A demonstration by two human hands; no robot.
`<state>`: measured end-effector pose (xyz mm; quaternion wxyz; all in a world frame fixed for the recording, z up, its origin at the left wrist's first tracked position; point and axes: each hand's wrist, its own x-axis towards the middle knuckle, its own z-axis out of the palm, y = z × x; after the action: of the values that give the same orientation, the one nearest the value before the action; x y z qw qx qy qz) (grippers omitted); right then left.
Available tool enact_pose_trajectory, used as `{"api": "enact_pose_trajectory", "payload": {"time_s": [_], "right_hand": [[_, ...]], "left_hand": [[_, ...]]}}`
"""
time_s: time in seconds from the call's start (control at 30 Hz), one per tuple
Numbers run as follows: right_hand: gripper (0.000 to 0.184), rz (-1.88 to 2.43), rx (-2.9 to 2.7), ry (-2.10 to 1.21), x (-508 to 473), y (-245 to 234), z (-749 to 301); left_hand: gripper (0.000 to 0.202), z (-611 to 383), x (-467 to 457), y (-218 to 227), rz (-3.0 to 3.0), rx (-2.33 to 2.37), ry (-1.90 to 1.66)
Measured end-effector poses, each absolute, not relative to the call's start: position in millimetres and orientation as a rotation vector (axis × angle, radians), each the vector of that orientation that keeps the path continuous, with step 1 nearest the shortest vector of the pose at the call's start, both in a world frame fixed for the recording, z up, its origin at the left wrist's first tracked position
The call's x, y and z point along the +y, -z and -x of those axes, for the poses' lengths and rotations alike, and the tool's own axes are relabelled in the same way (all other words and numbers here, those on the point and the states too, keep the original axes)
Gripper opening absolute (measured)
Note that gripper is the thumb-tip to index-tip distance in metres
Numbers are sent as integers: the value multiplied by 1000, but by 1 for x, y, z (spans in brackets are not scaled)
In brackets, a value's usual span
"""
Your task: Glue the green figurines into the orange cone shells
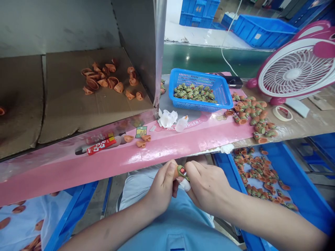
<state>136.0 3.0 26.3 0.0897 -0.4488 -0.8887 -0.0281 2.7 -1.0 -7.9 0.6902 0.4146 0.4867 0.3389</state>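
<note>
While left hand (162, 181) and right hand (205, 184) meet before the pink surface (125, 160), each grip pinching one small green-and-orange figure (181, 170) between them, blue basket (195, 104) of green pieces (193, 92) beyond, pink fan (291, 74) rightward.

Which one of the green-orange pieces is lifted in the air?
The piece between the left hand and right hand; the others lie on the table or in the right blue tray.

A light-blue garment (191, 225) covers the front of the torso, with a rectangular tab (176, 240) of similar blue bearing a dark-blue patch; paler cloth (140, 183) lies over the lap. The forearms are bare. White wrapping (185, 184) encircles one digit, on which hand being unclear.
</note>
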Motion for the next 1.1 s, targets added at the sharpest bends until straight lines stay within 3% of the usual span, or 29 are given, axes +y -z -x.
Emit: {"api": "enact_pose_trajectory", "payload": {"time_s": [0.33, 0.53, 0.67, 0.77, 1.1], "right_hand": [[10, 1290, -2718, -86, 15, -40, -135], [26, 1226, -2656, -471, 21, -44, -137], [25, 1180, -2557, -701, 24, -43, -140], [19, 1133, -2437, -688, 25, -41, -143], [13, 1063, -2364, -678, 31, -40, -154]], "left_hand": [[47, -11, -2, 13, -776, 1097, -925], [45, -4, 0, 5, -783, 1069, -987], [46, -2, -1, 7, -774, 1047, -998], [48, -1, -1, 10, -804, 992, -979], [15, 15, 8, -10, -946, 889, -831]]}}
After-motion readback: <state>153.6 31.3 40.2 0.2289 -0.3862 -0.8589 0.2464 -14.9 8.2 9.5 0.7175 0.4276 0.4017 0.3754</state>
